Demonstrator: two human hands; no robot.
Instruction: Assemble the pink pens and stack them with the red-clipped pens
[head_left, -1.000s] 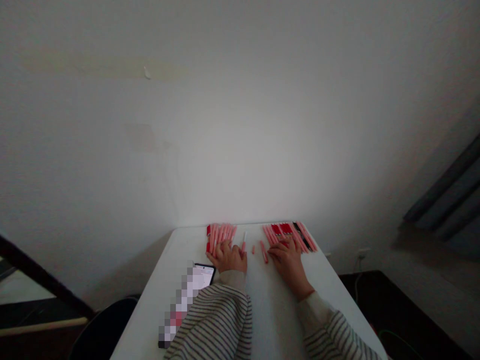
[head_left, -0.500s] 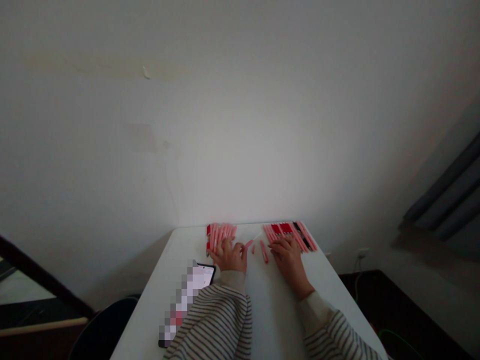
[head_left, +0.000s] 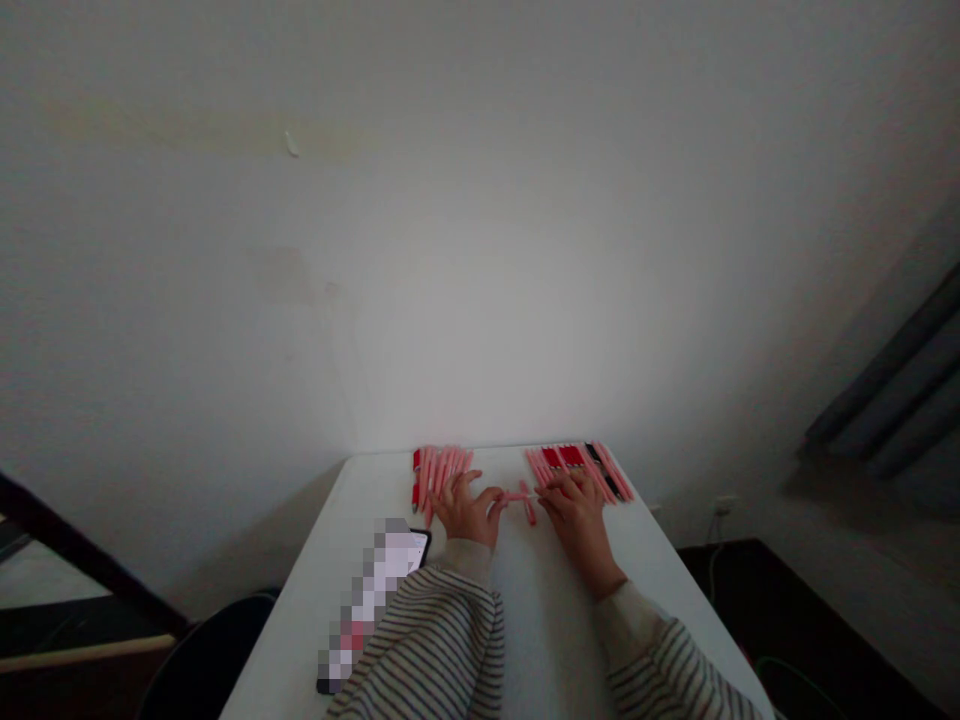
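2 hands point(head_left: 469, 514) point(head_left: 577, 515) pinching 1 pen part point(head_left: 514, 497), 1 loose pink tube point(head_left: 531, 515), 1 phone point(head_left: 379, 590)

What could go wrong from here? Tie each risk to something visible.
The slim pink piece spanning the gap between the left hand and right hand could slip, as its shape looks hard to grip. The loose pink piece, which it crosses in view, might get knocked and roll. The left sleeve overlaps the phone in view, so a shift might nudge it.
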